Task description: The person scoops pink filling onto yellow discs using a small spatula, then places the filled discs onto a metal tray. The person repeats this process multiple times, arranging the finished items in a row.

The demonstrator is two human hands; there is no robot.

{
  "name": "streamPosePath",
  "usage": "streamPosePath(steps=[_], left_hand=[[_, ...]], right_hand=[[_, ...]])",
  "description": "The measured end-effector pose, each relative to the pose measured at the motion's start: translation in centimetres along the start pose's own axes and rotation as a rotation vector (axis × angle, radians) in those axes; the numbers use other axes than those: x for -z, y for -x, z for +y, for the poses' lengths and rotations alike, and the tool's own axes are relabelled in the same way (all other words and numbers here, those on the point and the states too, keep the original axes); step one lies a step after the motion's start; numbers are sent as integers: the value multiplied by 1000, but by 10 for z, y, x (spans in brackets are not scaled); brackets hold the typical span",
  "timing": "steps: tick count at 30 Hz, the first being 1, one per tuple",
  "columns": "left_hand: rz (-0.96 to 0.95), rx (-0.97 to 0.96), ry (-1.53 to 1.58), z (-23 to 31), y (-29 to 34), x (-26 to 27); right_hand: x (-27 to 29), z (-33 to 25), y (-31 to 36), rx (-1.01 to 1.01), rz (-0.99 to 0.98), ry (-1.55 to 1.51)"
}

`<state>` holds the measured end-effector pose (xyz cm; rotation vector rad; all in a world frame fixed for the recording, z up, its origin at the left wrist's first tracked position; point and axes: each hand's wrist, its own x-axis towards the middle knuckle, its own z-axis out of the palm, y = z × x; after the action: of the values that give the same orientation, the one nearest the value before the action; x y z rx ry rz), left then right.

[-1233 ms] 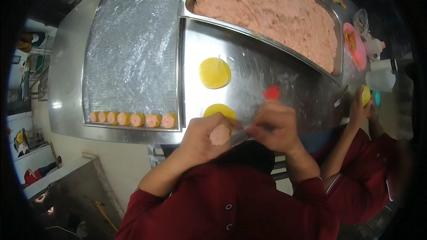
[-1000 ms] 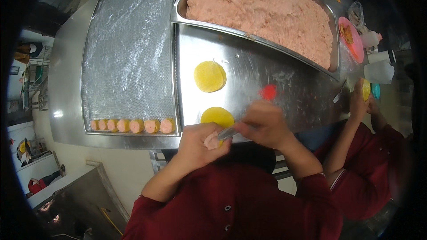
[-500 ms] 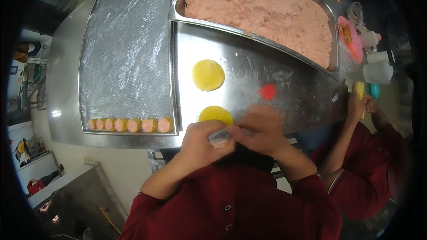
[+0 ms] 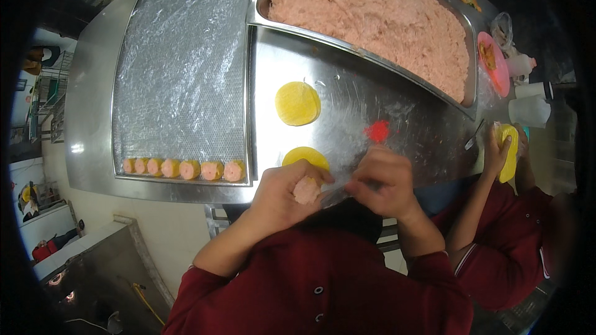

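Note:
Cupped near the table's front edge, my left hand (image 4: 282,189) holds a dumpling (image 4: 307,191), its pink filling showing at the top. My right hand (image 4: 383,180) is closed just beside it, around a thin, shiny, flat spreader (image 4: 335,196) whose handle is hidden in the fist. One stack of round yellow wrappers (image 4: 307,157) lies just beyond my left hand, partly covered by it. Farther back is another wrapper stack (image 4: 298,103). A small patch of red bits (image 4: 377,130) sits on the steel beyond my right hand.
At left, a plastic-lined tray (image 4: 186,74) bears a row of dumplings (image 4: 189,170) along its near edge. A deep steel pan (image 4: 363,48) of pink meat mixture (image 4: 372,18) stands behind. At right, a co-worker's hand (image 4: 496,152) grips yellow wrappers (image 4: 509,155) near a pink plate (image 4: 500,80).
My right hand has drawn the spreader rightward off the dumpling, baring its filling. The co-worker's yellow wrappers have turned to show more of their face. The view has shifted slightly.

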<state>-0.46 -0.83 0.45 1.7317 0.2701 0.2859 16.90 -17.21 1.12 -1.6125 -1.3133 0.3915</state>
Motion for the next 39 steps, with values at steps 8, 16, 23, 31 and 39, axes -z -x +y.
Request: streamPosePath(steps=[8, 16, 23, 31, 39], left_hand=[[14, 135, -129, 4, 9, 0], [-8, 72, -149, 5, 6, -4], [-14, -4, -149, 2, 1, 0], [-30, 18, -150, 3, -1, 1], [32, 105, -152, -1, 1, 0]], right_hand=[[-12, 7, -8, 58, 26, 180], [-20, 3, -5, 21, 55, 59], [-4, 8, 9, -238, 24, -95], [1, 0, -5, -28, -13, -62], [-9, 2, -8, -122, 41, 106]])
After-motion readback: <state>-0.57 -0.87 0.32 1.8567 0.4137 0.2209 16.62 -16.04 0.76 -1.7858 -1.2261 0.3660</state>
